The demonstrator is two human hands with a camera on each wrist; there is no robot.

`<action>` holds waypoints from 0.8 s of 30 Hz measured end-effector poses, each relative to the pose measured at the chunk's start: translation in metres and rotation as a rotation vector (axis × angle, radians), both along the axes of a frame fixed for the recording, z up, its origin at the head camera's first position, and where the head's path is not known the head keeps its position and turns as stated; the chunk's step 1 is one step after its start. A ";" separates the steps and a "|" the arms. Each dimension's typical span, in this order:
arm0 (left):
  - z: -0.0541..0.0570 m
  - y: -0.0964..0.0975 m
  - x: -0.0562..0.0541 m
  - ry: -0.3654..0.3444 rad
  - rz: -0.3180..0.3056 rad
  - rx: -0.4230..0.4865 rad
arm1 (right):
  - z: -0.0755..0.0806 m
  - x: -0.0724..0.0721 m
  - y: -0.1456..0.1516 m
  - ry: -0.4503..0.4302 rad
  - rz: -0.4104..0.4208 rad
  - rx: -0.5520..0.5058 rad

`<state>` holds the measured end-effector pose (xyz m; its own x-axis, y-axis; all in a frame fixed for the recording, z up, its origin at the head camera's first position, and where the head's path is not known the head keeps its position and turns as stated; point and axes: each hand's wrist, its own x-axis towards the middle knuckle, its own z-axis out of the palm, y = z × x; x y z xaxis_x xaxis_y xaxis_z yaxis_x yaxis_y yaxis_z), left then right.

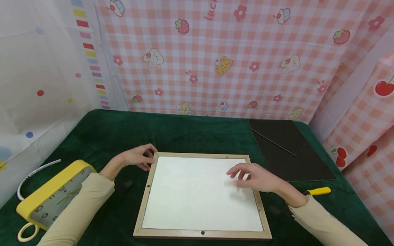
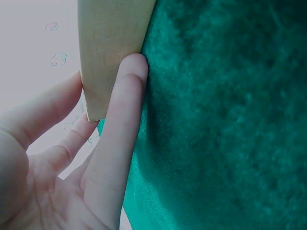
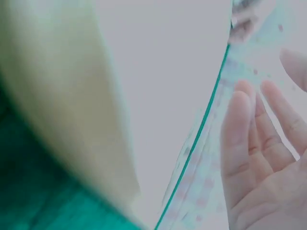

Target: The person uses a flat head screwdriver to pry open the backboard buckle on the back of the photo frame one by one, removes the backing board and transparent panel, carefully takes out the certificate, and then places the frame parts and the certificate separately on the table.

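Observation:
A light wooden picture frame (image 1: 200,233) lies on green cloth, with a white sheet (image 1: 200,194) filling its inside. Small round dark spots mark its wooden sides. At the far left corner, my left hand (image 1: 140,157) pinches the wooden edge (image 2: 108,52), thumb and fingers on opposite sides of it in the left wrist view. My right hand (image 1: 253,177) hovers above the right part of the sheet, holding nothing, fingers loosely bent and casting a soft shadow. In the right wrist view its fingers (image 3: 273,148) are parted, apart from the frame.
A yellow clock (image 1: 55,194) leans at the left, partly behind the left sleeve, beside a white coiled cord (image 1: 34,174). At the right lies a black board (image 1: 295,153) with a thin rod (image 1: 274,142) across it. A yellow handle (image 1: 320,191) shows by the right sleeve.

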<state>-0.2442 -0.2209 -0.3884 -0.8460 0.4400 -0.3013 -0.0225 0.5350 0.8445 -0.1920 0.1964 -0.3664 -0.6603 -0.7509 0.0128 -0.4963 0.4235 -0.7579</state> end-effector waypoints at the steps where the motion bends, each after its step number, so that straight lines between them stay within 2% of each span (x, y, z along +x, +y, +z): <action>1: 0.000 0.000 0.000 -0.002 0.003 -0.001 | 0.000 0.001 -0.007 -0.010 0.037 -0.001; 6: 0.000 0.000 -0.001 0.009 -0.002 -0.011 | 0.003 0.005 -0.045 -0.036 0.255 0.026; 9: -0.001 0.000 -0.001 0.007 -0.002 -0.009 | 0.005 0.007 -0.071 -0.047 0.372 0.082; 12: 0.000 -0.001 -0.001 0.009 -0.011 -0.004 | 0.007 0.009 -0.095 -0.022 0.467 0.134; 18: -0.001 -0.002 -0.002 0.004 -0.011 0.000 | 0.003 0.011 -0.136 0.027 0.602 0.194; 24: -0.002 -0.002 -0.002 0.005 -0.010 0.003 | -0.004 0.018 -0.170 0.065 0.680 0.281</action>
<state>-0.2463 -0.2229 -0.3905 -0.8428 0.4495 -0.2959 -0.0129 0.5328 0.8462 -0.1738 0.0266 -0.3701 -0.0525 -0.9747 -0.2172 -0.7583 0.1804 -0.6264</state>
